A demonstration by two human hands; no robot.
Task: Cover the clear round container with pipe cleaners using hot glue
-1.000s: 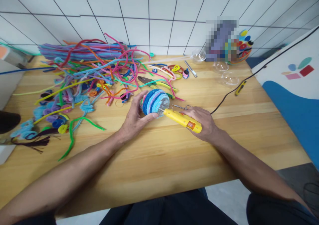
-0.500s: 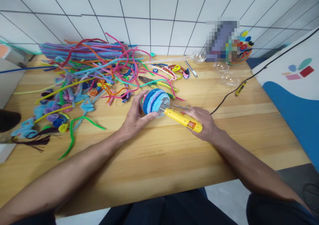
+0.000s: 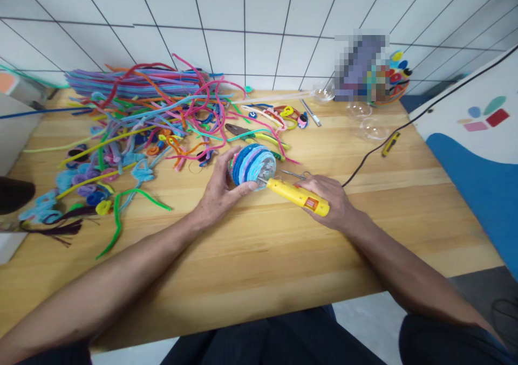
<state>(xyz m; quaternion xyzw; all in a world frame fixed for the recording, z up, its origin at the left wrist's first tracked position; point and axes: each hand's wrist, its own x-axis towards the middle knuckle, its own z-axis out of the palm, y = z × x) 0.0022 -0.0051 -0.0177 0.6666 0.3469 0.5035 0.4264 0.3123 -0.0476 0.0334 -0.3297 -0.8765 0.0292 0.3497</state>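
My left hand (image 3: pixel 224 184) is wrapped round a clear ball covered in bands of blue, lilac and light blue pipe cleaner (image 3: pixel 251 164). Its right end is bare and see-through. In my right hand (image 3: pixel 329 198) is a yellow hot glue gun (image 3: pixel 297 195), its metal nozzle at the lower edge of the ball's bare end; whether it touches cannot be seen. A pair of small scissors (image 3: pixel 294 174) lies just behind the glue gun. Pliers with yellow-green handles (image 3: pixel 257 135) rest beyond the ball.
A heap of loose pipe cleaners (image 3: pixel 137 122) spreads over the table's left side. Clear plastic half-spheres (image 3: pixel 374 129) stand at the back right. A black cable (image 3: pixel 366 157) runs right from my right hand, past a yellow cutter knife (image 3: pixel 390 144). A silver blade (image 3: pixel 311 112) lies near the wall.
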